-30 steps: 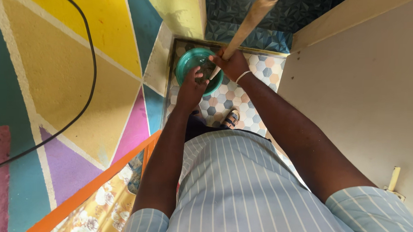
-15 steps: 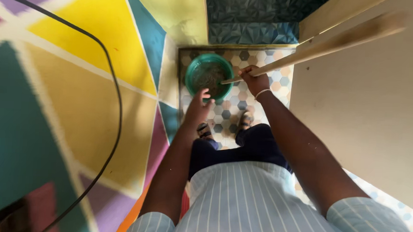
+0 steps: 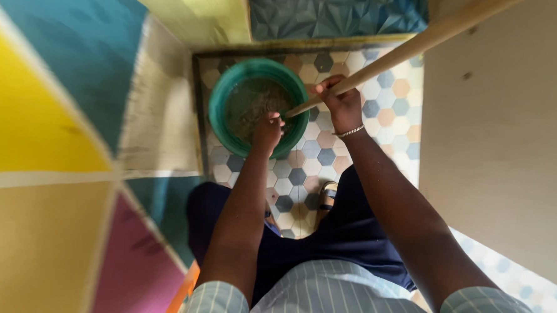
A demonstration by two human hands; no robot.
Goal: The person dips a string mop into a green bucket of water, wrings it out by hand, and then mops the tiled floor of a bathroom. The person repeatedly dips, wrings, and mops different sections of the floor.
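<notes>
— Green plastic is what sits at the centre: a round basin (image 3: 259, 105) set on the floor (image 3: 381, 104), close to the corner where the walls meet. What has been altered in the last second?

— The basin is seen larger and nearer than before, so the head has been lowered toward it. The left hand (image 3: 268, 130), which was lifted off and spread open half a second ago, has been brought back down to the near rim of the basin and is curled there; whether the rim is pinched or only touched cannot be told.

— And the other hand?

— The right hand (image 3: 342, 103) is closed around a long pale wooden stick (image 3: 392, 58), as it was a second ago. The stick is slanted, with its lower end sunk in the murky greyish contents of the basin. It is judged that the basin is being steadied again while the stick is worked.

— What of the surface and the room?

— The floor is laid with small hexagon tiles in blue, grey, peach and white. A wall (image 3: 48, 134) painted in yellow, teal and magenta shapes is seen at the left, a plain beige panel (image 3: 504, 154) at the right, and dark blue patterned tiling at the far end. A sandalled foot (image 3: 327, 193) is seen below the basin.
</notes>
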